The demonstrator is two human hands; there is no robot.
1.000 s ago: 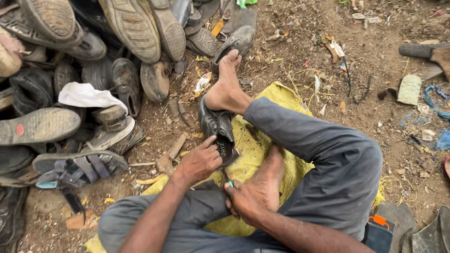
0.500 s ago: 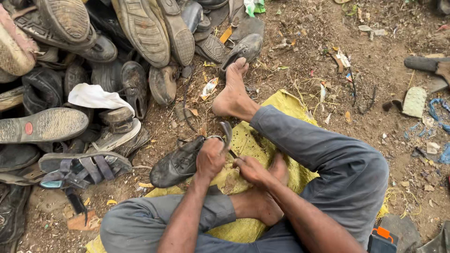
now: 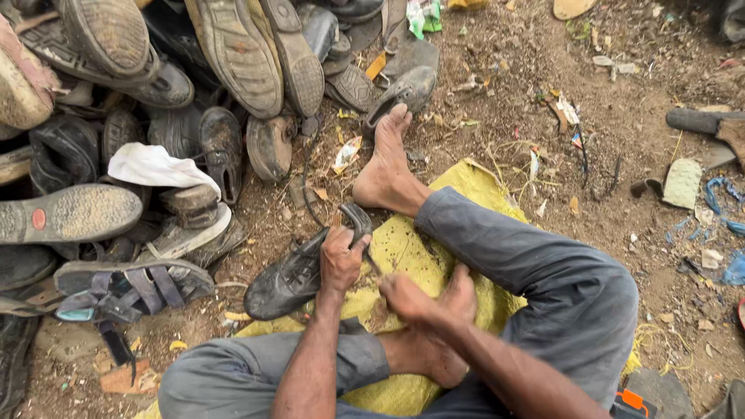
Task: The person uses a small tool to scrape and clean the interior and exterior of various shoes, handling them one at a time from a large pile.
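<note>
Soft, even daylight falls on me from above, with no glare anywhere. Shadows are faint and short, deepest in the gaps of the shoe pile and under my bent knee. My right hand is a little smeared by motion, while the dirt ground stays sharp. Shapes stretch and bend slightly toward the corners of the view
</note>
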